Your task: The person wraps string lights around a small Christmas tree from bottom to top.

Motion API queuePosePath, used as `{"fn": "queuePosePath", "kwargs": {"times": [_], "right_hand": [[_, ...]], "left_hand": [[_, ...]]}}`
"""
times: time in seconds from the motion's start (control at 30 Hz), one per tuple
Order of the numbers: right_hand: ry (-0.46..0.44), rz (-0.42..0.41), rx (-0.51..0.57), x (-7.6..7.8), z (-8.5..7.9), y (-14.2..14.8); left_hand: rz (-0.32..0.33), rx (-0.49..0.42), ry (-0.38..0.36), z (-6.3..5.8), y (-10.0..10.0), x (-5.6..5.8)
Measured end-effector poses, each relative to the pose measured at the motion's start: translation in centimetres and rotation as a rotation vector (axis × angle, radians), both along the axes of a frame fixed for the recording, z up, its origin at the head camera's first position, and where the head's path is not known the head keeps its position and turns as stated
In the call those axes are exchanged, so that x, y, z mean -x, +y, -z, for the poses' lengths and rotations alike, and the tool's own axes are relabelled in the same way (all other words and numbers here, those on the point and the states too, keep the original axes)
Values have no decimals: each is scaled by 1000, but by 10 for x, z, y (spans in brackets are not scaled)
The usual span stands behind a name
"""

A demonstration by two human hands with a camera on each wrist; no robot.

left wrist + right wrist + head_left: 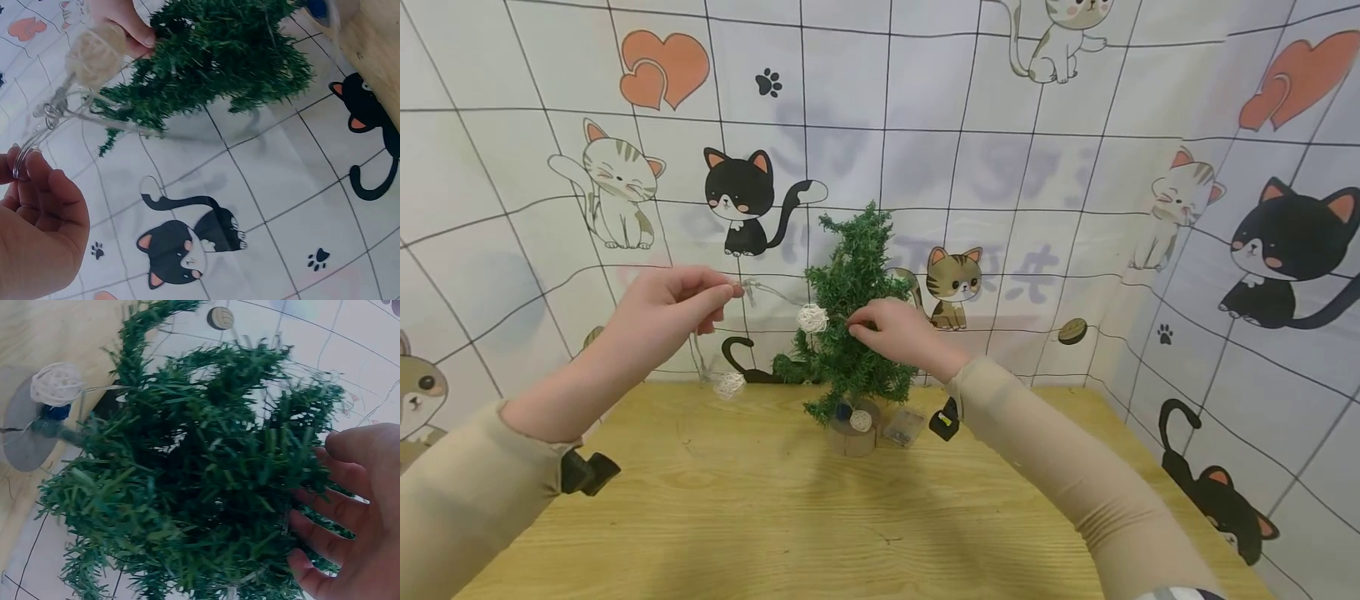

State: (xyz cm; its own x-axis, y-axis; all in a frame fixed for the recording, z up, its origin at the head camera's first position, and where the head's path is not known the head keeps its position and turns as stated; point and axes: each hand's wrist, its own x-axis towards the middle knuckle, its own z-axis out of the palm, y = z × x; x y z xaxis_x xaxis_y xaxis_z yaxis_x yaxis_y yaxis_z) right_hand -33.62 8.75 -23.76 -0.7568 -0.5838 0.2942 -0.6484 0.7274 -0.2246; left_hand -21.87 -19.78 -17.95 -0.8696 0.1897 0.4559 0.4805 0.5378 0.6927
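A small green artificial Christmas tree point(857, 308) stands upright on a round base point(852, 442). My left hand point(677, 304), left of the tree, pinches the clear wire of a string of lights point(28, 150) between thumb and fingers. One white woven ball point(812, 317) of this string sits against the tree's left side; another ball point(728, 384) hangs below my left hand. At the tree's right side, my right hand point(898, 329) pinches a branch, its fingertips partly hidden in the greenery. A third white ball point(57, 385) lies by the trunk at the base.
A clear flat box point(905, 426) lies on the wooden table point(737, 500), right of the base. Close to it is a small black object point(945, 421). A cat-printed cloth point(850, 83) hangs behind the tree and along both sides.
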Motion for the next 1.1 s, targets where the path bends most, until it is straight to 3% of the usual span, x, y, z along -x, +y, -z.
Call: {"fn": "queuePosePath", "kwargs": {"times": [0.2, 0.47, 0.77, 0.97, 1.03, 1.1], "right_hand": [[77, 31, -22, 1, 13, 0], [203, 3, -35, 5, 36, 8], [224, -50, 29, 10, 45, 20], [131, -53, 196, 4, 46, 16], [177, -36, 279, -3, 48, 12], [287, -45, 361, -11, 51, 8]], "left_hand": [[-62, 12, -29, 16, -18, 15], [-108, 3, -49, 36, -37, 29], [-171, 8, -60, 46, -50, 46], [-210, 51, -108, 68, -65, 59], [-205, 59, -122, 75, -67, 59], [-197, 66, -123, 79, -66, 59]]}}
